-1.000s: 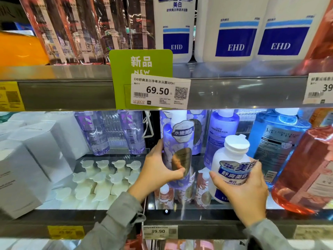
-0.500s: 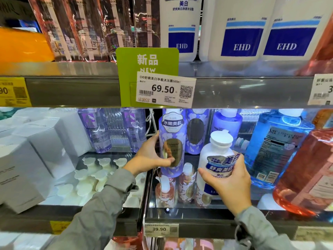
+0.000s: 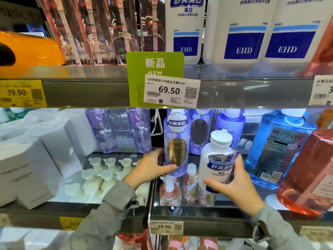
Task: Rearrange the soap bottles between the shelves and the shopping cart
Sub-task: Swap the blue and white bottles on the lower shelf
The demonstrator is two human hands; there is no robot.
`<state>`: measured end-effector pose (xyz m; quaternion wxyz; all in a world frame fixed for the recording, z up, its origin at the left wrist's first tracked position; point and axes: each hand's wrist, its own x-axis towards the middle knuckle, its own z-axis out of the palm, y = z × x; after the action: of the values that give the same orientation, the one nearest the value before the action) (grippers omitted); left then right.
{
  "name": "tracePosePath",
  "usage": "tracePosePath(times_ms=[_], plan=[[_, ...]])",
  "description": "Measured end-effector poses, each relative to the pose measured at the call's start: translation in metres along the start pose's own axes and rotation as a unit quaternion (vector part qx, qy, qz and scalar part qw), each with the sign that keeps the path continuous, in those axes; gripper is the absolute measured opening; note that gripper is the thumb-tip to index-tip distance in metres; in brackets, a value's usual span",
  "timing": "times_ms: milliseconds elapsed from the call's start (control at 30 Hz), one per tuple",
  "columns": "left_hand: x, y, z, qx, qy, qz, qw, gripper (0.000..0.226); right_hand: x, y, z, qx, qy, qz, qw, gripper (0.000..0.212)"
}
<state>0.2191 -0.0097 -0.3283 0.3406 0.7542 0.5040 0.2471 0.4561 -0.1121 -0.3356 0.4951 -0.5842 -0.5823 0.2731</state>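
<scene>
1. White boxes [image 3: 34, 170] fill the middle shelf's left side.
2. The left hand [image 3: 153, 168] wraps the lower body of a tall purple floral bottle [image 3: 175, 141] standing upright on the shelf.
3. The right hand [image 3: 236, 184] grips a white bottle [image 3: 216, 159] from below, tilted slightly, in front of the shelf [image 3: 198, 212].

Hands [image 3: 153, 168] on purple bottle [image 3: 175, 141], white bottle [image 3: 216, 159]

hands [image 3: 153, 168]: 2 | ehd white bottles [image 3: 243, 33]: 4 | white boxes [image 3: 27, 174]: uncountable
</scene>
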Motion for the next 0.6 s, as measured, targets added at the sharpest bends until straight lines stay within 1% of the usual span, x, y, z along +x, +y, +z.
tracePosePath(times_ms=[100, 233, 433, 500, 533, 567, 600], plan=[[-0.01, 0.008, -0.001, -0.003, 0.017, 0.001, 1.0, 0.042, 0.0, -0.003, 0.003, 0.001, 0.02, 0.001, 1.0, 0.082], [-0.027, 0.024, -0.007, 0.0, 0.044, 0.0, 0.999, 0.041, -0.006, -0.009, 0.005, -0.001, 0.045, 0.02, 0.999, 0.084], [-0.059, 0.05, -0.026, 0.07, -0.035, 0.029, 0.997, 0.041, -0.031, -0.034, 0.011, 0.014, 0.052, 0.055, 0.997, 0.082], [-0.066, 0.063, -0.039, 0.111, -0.064, 0.038, 0.991, 0.041, -0.034, -0.039, 0.007, 0.05, 0.034, 0.073, 0.996, 0.083], [-0.07, 0.07, -0.046, 0.128, -0.084, 0.039, 0.987, 0.041, -0.036, -0.045, 0.008, 0.059, 0.026, 0.063, 0.996, 0.083], [-0.073, 0.078, -0.053, 0.139, -0.104, 0.037, 0.984, 0.041, -0.035, -0.054, 0.006, 0.06, 0.015, 0.054, 0.997, 0.08], [-0.076, 0.084, -0.06, 0.146, -0.118, 0.036, 0.982, 0.041, -0.037, -0.055, 0.006, 0.074, 0.016, 0.049, 0.996, 0.073]])
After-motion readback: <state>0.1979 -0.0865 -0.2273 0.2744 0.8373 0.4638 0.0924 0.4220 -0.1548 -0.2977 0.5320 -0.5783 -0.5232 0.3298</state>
